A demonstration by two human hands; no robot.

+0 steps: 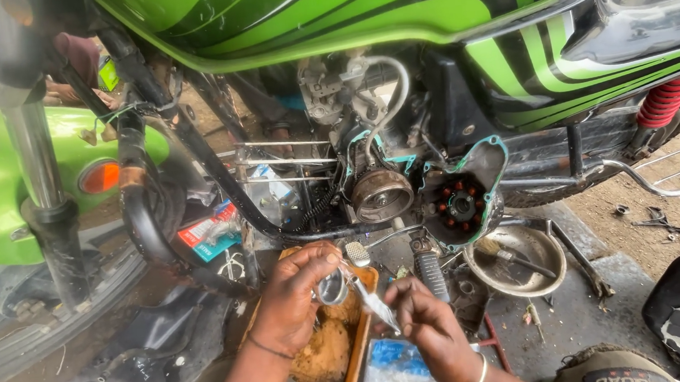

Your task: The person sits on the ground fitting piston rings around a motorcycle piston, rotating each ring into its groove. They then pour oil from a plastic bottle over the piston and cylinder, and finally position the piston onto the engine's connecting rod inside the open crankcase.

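Beside the green motorcycle (358, 17), left hand (296, 297) is gripping a metal ring (332, 288) while right hand (425, 323), just right, is pinching a toothbrush (367, 283) angled up-left onto it.

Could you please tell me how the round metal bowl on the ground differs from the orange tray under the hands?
The metal bowl is round and grey; the orange tray is long, straight-sided and orange. The bowl holds a dark-handled brush, while the tray holds brownish lumps, perhaps rags. The bowl lies to the right below the opened engine; the tray lies directly under the left hand and right hand. Both are shallow, dirty and open-topped.
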